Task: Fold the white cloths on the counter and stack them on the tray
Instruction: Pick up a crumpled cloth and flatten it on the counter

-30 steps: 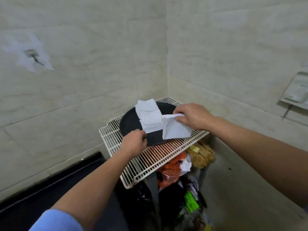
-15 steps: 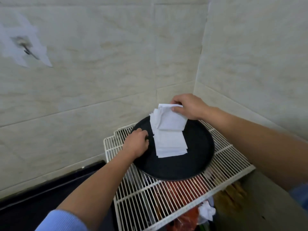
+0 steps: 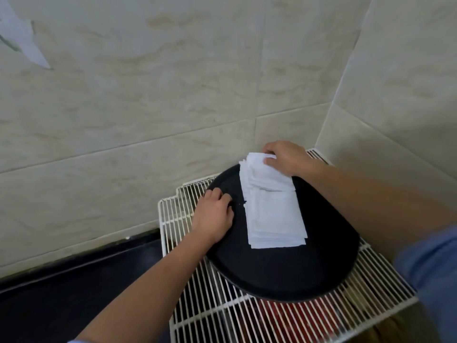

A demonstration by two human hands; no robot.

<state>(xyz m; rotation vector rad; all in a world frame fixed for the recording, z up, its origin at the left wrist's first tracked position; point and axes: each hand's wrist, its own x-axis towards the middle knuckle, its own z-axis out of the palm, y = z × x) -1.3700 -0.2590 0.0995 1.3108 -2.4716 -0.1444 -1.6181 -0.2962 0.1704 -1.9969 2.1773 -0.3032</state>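
Observation:
A round black tray [image 3: 309, 273] lies on a white wire rack in the wall corner. A stack of folded white cloths [image 3: 272, 214] rests on the tray's far half. My right hand [image 3: 286, 158] presses a folded white cloth down on the far end of the stack, fingers curled over its edge. My left hand [image 3: 214, 215] grips the tray's left rim.
The white wire rack [image 3: 222, 310] sits over a bin with red and yellow packets showing through the bars. A black counter [image 3: 74, 280] runs along the left. Tiled walls close in behind and to the right.
My right hand carried the cloth from the right of the tray onto the stack and laid it flat. The view moved closer. My left hand stayed on the rim.

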